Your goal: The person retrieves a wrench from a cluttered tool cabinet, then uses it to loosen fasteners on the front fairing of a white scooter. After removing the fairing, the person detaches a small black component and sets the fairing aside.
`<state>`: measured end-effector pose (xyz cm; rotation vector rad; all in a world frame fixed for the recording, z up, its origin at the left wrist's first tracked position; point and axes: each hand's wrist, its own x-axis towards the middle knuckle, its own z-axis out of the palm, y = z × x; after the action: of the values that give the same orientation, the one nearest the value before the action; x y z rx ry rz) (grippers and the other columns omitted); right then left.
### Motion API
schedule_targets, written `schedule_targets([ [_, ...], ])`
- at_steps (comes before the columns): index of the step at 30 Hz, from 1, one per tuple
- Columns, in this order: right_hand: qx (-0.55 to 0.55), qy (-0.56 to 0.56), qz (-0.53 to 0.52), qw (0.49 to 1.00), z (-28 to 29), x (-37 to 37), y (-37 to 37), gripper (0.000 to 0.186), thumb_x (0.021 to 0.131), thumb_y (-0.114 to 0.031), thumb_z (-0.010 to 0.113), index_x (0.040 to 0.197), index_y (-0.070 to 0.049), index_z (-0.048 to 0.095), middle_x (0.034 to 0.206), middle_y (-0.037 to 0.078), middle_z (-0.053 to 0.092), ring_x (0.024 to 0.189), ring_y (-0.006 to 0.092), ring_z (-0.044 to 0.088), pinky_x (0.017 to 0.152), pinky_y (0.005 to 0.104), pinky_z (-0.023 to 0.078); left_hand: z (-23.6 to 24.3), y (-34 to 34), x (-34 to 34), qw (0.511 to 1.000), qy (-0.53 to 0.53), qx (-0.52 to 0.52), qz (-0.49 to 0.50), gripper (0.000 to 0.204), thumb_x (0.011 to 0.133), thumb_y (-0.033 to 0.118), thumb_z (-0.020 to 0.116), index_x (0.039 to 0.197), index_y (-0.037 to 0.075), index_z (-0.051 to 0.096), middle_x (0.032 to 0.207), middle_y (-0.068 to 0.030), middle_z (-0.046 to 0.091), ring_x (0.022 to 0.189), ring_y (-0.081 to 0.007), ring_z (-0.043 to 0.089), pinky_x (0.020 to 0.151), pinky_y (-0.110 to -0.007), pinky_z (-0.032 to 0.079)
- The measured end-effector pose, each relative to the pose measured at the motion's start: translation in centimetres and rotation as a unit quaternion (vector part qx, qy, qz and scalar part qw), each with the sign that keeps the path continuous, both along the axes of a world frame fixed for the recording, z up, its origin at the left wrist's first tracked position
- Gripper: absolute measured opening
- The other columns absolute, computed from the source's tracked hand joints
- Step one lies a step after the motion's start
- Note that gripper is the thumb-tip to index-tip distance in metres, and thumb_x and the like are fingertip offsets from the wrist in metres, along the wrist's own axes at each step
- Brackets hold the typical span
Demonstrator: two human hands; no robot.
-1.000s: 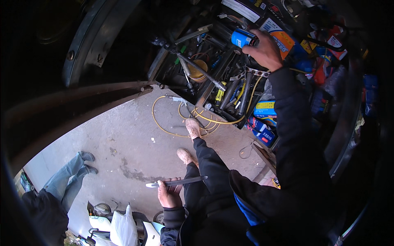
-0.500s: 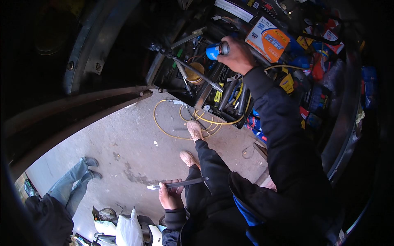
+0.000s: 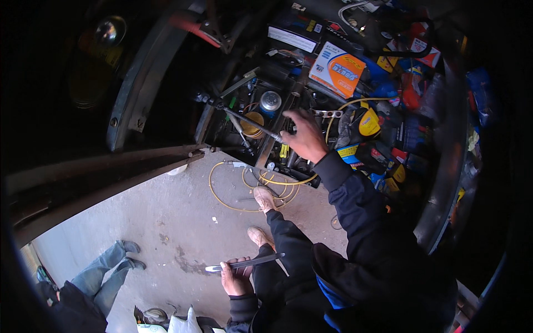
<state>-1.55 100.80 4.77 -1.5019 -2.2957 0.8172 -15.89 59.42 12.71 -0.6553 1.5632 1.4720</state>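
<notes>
My left hand [image 3: 236,282] is closed round a slim dark bar [image 3: 262,259] with a pale metallic tip, held level in front of my legs. My right hand [image 3: 305,137] reaches over the tool compartments with its fingers apart and nothing in them. Its fingertips are close to the end of a long metal rod [image 3: 252,123]; whether they touch cannot be made out. A blue can with a silver top [image 3: 270,101] stands upright in the compartment beyond, next to a round yellowish tub [image 3: 252,125]. Yellow-handled tools [image 3: 284,151] lie partly hidden beneath the hand.
An orange and white box [image 3: 337,69] and a black box [image 3: 294,30] sit at the back. Mixed colourful packages [image 3: 369,122] fill the right side. A yellow hose [image 3: 214,194] coils on the floor. Another person's legs [image 3: 108,272] show at lower left, near a white plastic bag [image 3: 186,323].
The blue can has gone from my right hand to standing in the compartment. That hand has released it and moved back towards me. My left hand keeps the bar.
</notes>
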Motion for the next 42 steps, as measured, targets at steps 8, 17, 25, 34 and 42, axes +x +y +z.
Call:
schedule_targets([
  [8, 0.018, 0.262, -0.446, 0.856, -1.1, 12.5, 16.8, 0.078, 0.080, -0.016, 0.087, 0.146, 0.000, 0.048, 0.135, 0.022, 0.062, 0.121, 0.0332, 0.063, 0.103, 0.0418, 0.051, -0.3, -0.9, -0.7, 1.000, 0.006, -0.001, -0.016, 0.048, 0.106, 0.047, 0.054, 0.106, 0.000, 0.059, 0.098, -0.0203, 0.069, 0.095, -0.0357, 0.071, 0.084, -0.046, 0.062],
  [17, -0.138, 0.446, -0.321, 0.824, -0.5, 10.7, 14.0, 0.048, 0.086, -0.010, 0.080, 0.130, -0.005, 0.064, 0.121, 0.007, 0.071, 0.111, 0.0209, 0.070, 0.090, 0.0323, 0.056, 0.3, 1.0, 0.3, 0.998, -0.001, 0.010, -0.056, 0.047, 0.106, 0.048, 0.054, 0.106, 0.000, 0.059, 0.097, -0.0207, 0.069, 0.093, -0.0361, 0.071, 0.082, -0.046, 0.062],
  [25, -0.196, 0.550, -0.257, 0.771, 6.1, 9.0, 19.9, 0.053, 0.099, -0.026, 0.069, 0.147, -0.011, 0.053, 0.147, 0.014, 0.055, 0.129, 0.0258, 0.059, 0.104, 0.0390, 0.052, 0.0, -0.5, -0.7, 0.996, 0.013, -0.012, -0.086, 0.047, 0.105, 0.049, 0.055, 0.107, 0.002, 0.059, 0.099, -0.0188, 0.070, 0.095, -0.0365, 0.071, 0.085, -0.048, 0.061],
  [34, 0.004, 0.552, -0.310, 0.774, 13.7, 16.6, 12.9, 0.068, 0.101, -0.036, 0.066, 0.153, -0.001, 0.041, 0.152, 0.025, 0.045, 0.140, 0.0378, 0.047, 0.116, 0.0474, 0.041, -0.1, -2.9, -1.4, 0.995, -0.004, 0.024, -0.093, 0.046, 0.105, 0.050, 0.056, 0.109, 0.004, 0.059, 0.105, -0.0163, 0.068, 0.103, -0.0363, 0.068, 0.090, -0.049, 0.058],
  [42, -0.183, 0.556, -0.311, 0.749, 8.4, 12.9, -12.3, 0.015, 0.096, -0.016, 0.063, 0.107, -0.006, 0.065, 0.091, 0.004, 0.066, 0.086, 0.0146, 0.066, 0.079, 0.0309, 0.053, 0.5, -2.9, -2.1, 0.990, 0.005, 0.065, -0.127, 0.043, 0.108, 0.045, 0.052, 0.109, 0.003, 0.060, 0.106, -0.0208, 0.070, 0.103, -0.0379, 0.071, 0.088, -0.047, 0.060],
])
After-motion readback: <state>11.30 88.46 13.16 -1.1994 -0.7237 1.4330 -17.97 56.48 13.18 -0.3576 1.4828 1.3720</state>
